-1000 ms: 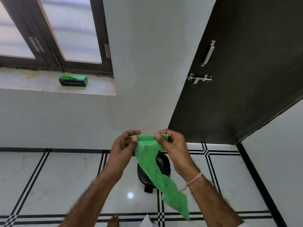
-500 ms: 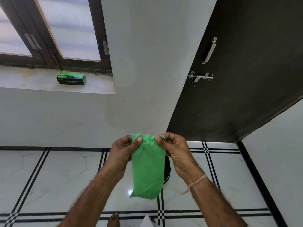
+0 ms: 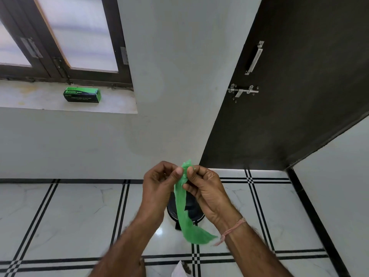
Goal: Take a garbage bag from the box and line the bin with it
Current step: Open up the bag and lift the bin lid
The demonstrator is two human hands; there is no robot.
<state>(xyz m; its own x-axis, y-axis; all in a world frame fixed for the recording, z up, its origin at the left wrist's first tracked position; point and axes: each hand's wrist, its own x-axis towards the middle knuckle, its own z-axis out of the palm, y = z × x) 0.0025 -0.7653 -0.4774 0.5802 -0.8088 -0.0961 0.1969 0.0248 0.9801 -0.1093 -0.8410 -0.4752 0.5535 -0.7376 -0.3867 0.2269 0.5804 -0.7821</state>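
A thin green garbage bag [image 3: 184,216] hangs in a narrow, twisted strip between my hands. My left hand [image 3: 159,185] and my right hand [image 3: 203,188] pinch its top edge close together, thumbs nearly touching. Directly below them a black bin [image 3: 192,209] stands on the floor, mostly hidden behind the bag and my hands. The green and black garbage bag box [image 3: 82,94] lies on the window sill at the far left, well away from both hands.
A white window sill [image 3: 40,100] runs under a dark-framed window at the upper left. A dark door [image 3: 289,86] with a metal handle and latch stands at the right. The floor is white tile with black lines. A bit of white cloth shows at the bottom edge.
My hands have drawn together at the bag's top. The bag, spread flat half a second ago, now hangs narrow and twisted, its lower end swung to the right.
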